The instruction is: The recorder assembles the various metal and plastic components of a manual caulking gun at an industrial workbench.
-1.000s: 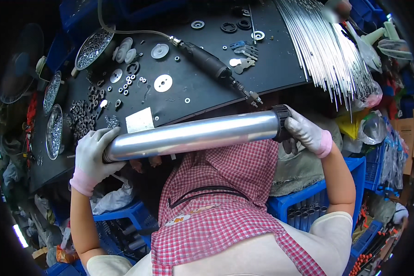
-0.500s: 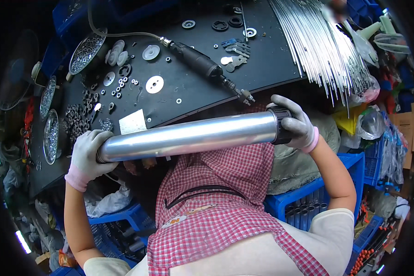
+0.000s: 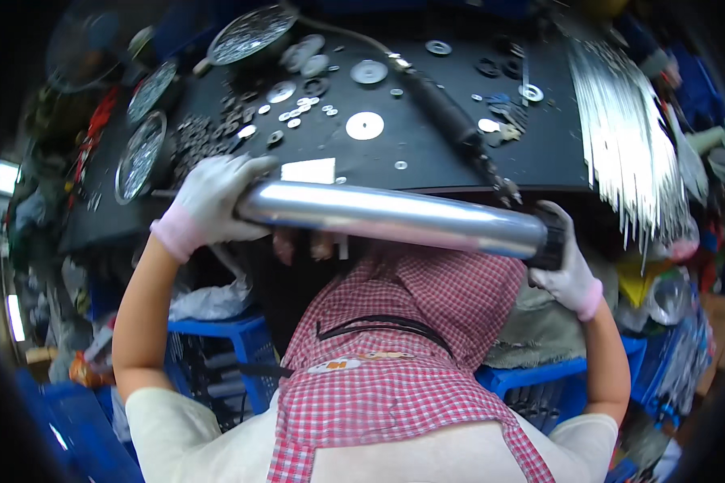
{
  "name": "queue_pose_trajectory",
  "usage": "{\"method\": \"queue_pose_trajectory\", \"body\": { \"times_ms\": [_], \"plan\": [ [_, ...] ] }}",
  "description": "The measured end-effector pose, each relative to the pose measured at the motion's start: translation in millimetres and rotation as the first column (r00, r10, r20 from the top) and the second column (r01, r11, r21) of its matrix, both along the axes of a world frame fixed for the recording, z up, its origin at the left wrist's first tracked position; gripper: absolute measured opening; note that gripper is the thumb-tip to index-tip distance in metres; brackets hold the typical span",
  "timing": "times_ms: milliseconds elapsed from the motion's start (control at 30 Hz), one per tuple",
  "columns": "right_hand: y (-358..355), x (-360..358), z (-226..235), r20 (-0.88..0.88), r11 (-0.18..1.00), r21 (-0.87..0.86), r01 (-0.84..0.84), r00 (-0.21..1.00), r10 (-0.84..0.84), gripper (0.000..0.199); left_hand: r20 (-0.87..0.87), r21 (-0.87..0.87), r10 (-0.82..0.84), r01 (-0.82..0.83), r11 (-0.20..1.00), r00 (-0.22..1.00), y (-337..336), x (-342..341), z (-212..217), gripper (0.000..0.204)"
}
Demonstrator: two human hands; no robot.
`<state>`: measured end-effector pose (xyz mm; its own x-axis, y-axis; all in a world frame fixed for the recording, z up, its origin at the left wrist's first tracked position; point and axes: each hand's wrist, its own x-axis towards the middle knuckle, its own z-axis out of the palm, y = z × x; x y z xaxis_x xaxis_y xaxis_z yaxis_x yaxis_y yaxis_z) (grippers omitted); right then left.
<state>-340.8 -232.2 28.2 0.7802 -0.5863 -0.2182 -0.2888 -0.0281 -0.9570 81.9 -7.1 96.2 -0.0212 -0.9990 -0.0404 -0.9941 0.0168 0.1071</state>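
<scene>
Two gloved hands hold a polished metal tube [image 3: 395, 216] across the middle of the frame, just in front of the near edge of the black worktop [image 3: 427, 153]. The left hand [image 3: 209, 201], in a white glove with a pink cuff, is wrapped around the tube's left end at centre left. The right hand [image 3: 568, 258], gloved the same way, is clenched around the black cap [image 3: 549, 237] on the tube's right end, at centre right. The tube lies almost level, its right end a little lower than its left.

Below it, a red-and-white checked apron [image 3: 395, 378] fills the lower middle of the frame.

On the worktop, above the tube, flat metal washers [image 3: 365, 125] and small dark rings are scattered about the upper middle. A long black power tool [image 3: 447, 121] with a cable runs aslant from the top centre down toward the tube's right end. A sheaf of thin bright metal rods [image 3: 620, 137] fans out at upper right. Round dishes of small parts [image 3: 141, 157] stand at upper left. Blue plastic crates [image 3: 217, 346] sit at lower left and lower right.
</scene>
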Motion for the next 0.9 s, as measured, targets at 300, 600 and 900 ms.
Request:
{"method": "queue_pose_trajectory", "body": {
  "times_ms": [300,600,900],
  "plan": [
    [-3.8,-7.1,5.6,-0.121,0.990,0.118,0.071,0.991,-0.057,0.099,-0.161,0.083,-0.006,0.019,0.996,0.987,-12.1,7.9,-1.1,0.099],
    [14.3,-3.5,-11.4,-0.168,0.907,0.369,0.203,0.974,-0.150,0.093,0.057,-0.207,-0.113,0.123,0.971,0.992,18.8,8.0,-6.8,0.088],
    [42.6,32.5,44.4,0.155,0.951,0.206,0.230,0.952,-0.264,0.073,0.030,-0.323,-0.029,0.037,0.946,0.999,74.3,8.3,38.2,0.086]
  ]
}}
